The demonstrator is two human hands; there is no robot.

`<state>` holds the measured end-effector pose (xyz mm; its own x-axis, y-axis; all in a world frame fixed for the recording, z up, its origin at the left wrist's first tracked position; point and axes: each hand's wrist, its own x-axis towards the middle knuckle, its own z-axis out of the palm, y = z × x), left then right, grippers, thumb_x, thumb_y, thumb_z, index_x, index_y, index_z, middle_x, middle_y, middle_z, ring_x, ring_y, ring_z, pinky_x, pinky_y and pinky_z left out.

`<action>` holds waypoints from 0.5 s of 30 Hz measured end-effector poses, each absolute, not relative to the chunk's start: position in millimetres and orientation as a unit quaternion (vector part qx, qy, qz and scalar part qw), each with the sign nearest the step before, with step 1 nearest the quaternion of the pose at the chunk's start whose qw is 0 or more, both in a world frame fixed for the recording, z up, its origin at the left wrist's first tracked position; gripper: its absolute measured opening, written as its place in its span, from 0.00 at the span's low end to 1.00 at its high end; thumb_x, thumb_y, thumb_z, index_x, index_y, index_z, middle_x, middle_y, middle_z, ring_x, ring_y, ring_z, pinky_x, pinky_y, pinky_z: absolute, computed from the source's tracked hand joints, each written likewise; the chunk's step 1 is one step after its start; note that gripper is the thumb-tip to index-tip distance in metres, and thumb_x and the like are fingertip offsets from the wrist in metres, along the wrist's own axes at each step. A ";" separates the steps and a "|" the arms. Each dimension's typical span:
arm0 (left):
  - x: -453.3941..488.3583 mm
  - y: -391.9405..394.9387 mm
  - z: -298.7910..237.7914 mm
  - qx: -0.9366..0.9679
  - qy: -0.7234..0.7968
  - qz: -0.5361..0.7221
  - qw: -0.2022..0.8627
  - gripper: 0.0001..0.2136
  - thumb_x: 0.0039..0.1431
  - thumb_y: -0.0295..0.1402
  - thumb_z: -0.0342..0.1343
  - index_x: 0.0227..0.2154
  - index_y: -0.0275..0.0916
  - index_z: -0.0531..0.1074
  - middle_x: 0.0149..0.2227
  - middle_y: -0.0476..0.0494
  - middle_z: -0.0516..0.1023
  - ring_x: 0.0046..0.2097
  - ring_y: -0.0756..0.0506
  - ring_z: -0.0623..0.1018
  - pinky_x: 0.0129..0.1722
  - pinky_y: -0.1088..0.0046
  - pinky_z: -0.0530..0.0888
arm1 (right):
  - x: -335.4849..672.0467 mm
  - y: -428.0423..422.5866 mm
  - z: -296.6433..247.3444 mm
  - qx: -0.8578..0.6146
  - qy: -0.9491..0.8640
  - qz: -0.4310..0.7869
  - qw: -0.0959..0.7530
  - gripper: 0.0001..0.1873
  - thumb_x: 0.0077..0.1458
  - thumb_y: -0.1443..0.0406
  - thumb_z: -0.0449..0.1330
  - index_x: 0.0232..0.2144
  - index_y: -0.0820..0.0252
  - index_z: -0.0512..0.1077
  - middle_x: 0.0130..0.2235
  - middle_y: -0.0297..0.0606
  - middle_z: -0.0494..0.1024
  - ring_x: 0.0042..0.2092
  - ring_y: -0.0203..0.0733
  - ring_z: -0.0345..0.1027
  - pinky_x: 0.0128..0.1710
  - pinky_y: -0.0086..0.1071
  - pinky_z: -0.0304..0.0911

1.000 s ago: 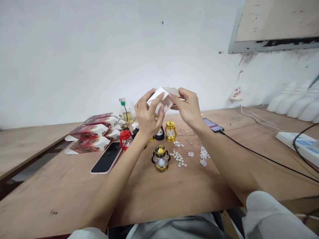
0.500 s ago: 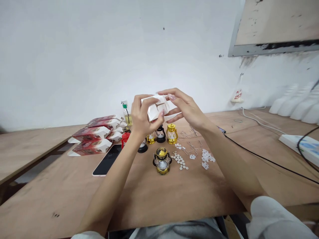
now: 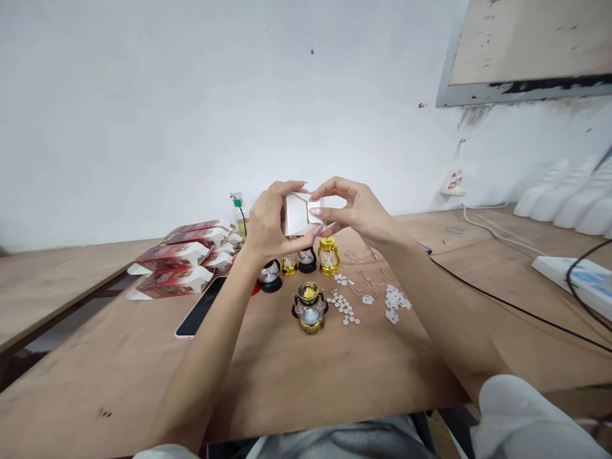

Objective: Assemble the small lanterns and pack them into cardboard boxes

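Observation:
Both hands hold a small white cardboard box (image 3: 297, 213) up in front of me, above the wooden table (image 3: 335, 370). My left hand (image 3: 268, 223) wraps round its left side. My right hand (image 3: 351, 210) pinches a flap at its right side with thumb and fingertips. Below the hands stand several miniature lanterns: a gold and black one (image 3: 310, 308) nearest me, a gold one (image 3: 327, 255) and black ones (image 3: 270, 276) behind it.
Flat red and white boxes (image 3: 174, 264) are stacked at the left beside a black phone (image 3: 195, 314). Small white discs (image 3: 345, 307) and wire pieces (image 3: 370, 280) lie right of the lanterns. A black cable (image 3: 507, 303) and a white power strip (image 3: 574, 277) lie at the right.
The box has turned in my hands and come slightly lower; my right hand went from spread over its top to pinching a flap at its side.

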<state>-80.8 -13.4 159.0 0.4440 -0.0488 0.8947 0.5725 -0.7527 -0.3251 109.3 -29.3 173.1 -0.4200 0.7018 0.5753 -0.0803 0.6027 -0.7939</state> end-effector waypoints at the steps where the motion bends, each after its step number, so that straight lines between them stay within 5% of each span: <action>1: -81.7 -12.5 158.7 -0.791 -0.165 -0.500 0.311 0.31 0.46 0.41 0.63 0.52 0.42 0.59 0.45 0.40 0.73 0.45 0.41 0.75 0.41 0.62 0.74 | 107.8 -29.4 172.4 -0.214 -0.742 0.388 0.502 0.19 0.43 0.57 0.67 0.36 0.58 0.69 0.45 0.38 0.69 0.41 0.40 0.68 0.32 0.35 0.75; 15: -79.1 -11.0 155.6 -0.777 -0.190 -0.512 0.313 0.34 0.45 0.47 0.65 0.53 0.45 0.57 0.46 0.40 0.73 0.46 0.41 0.75 0.42 0.62 0.73 | 105.7 -30.8 171.0 -0.223 -0.732 0.356 0.536 0.19 0.44 0.62 0.65 0.39 0.56 0.66 0.47 0.41 0.70 0.52 0.49 0.62 0.31 0.37 0.75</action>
<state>-79.1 -11.0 155.6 0.4041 -0.0255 0.9144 0.6159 -0.7315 -0.2926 105.7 -30.8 171.0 -0.3252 0.7090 0.6257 -0.0556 0.6462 -0.7611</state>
